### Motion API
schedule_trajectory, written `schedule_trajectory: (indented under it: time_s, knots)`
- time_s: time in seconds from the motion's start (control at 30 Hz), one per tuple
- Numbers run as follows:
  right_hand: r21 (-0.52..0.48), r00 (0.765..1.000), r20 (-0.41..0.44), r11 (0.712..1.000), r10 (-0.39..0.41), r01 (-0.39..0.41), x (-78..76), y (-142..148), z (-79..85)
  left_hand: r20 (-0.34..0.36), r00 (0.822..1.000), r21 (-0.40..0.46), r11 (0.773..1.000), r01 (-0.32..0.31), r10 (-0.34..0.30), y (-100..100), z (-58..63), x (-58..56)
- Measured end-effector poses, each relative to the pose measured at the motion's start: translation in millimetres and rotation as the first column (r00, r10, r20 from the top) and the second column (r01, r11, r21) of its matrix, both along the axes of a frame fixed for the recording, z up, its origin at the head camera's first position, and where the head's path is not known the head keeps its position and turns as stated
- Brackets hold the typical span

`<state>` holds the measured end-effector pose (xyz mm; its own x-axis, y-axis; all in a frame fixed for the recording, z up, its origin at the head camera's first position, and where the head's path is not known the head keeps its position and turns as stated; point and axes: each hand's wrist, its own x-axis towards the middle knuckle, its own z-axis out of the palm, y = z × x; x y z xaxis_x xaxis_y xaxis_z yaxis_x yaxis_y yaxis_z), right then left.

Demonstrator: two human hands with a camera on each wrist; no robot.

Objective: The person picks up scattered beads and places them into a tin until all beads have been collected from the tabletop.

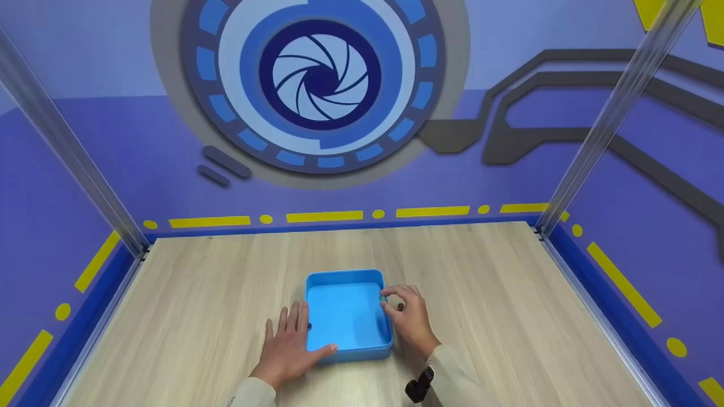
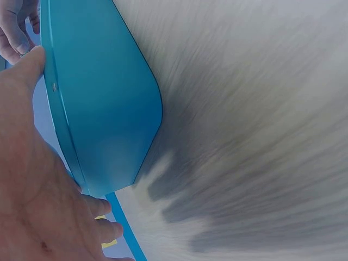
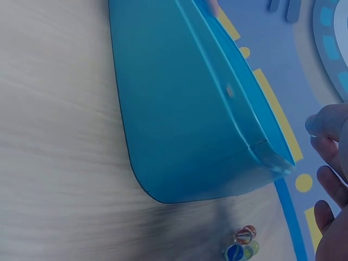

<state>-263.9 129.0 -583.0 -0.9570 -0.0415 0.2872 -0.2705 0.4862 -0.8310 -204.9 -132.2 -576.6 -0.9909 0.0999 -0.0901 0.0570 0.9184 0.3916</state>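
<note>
A shallow square blue box (image 1: 344,316), open at the top, sits on the wooden table. My left hand (image 1: 287,351) rests against its left side with straight fingers, the thumb touching the near rim. Over the right rim, my right hand (image 1: 412,316) pinches a small greenish marble (image 1: 383,299) between thumb and forefinger. In the right wrist view the right hand (image 3: 334,174) hangs beside the box wall (image 3: 168,103), with several glass marbles (image 3: 244,236) on the table below. A small dark spot shows by the left fingertips; its kind is unclear.
The wooden table (image 1: 215,305) extends around the box on all sides. A purple wall (image 1: 141,147) with a round printed design stands behind it. Metal posts (image 1: 605,118) rise at the table's back corners.
</note>
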Motion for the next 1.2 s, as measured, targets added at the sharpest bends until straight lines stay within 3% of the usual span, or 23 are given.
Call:
schedule_trajectory:
  time_s: [0.23,0.87,1.2]
  knots:
    - [-0.001,1.0,0.018,1.0,0.005,-0.005,0.4,-2.4,0.4,-0.002,1.0,-0.014,1.0,-0.003,0.003,0.3,-0.7,-0.4]
    - [0.072,0.994,-0.105,0.997,0.018,-0.011,-1.9,-8.8,0.7,0.016,1.0,-0.022,1.0,-0.013,0.014,0.5,-3.8,-2.0]
    - [0.078,0.998,-0.058,0.997,0.024,-0.02,-1.1,-12.9,4.0,0.028,0.999,-0.03,0.999,-0.02,0.021,0.7,-2.9,-3.0]
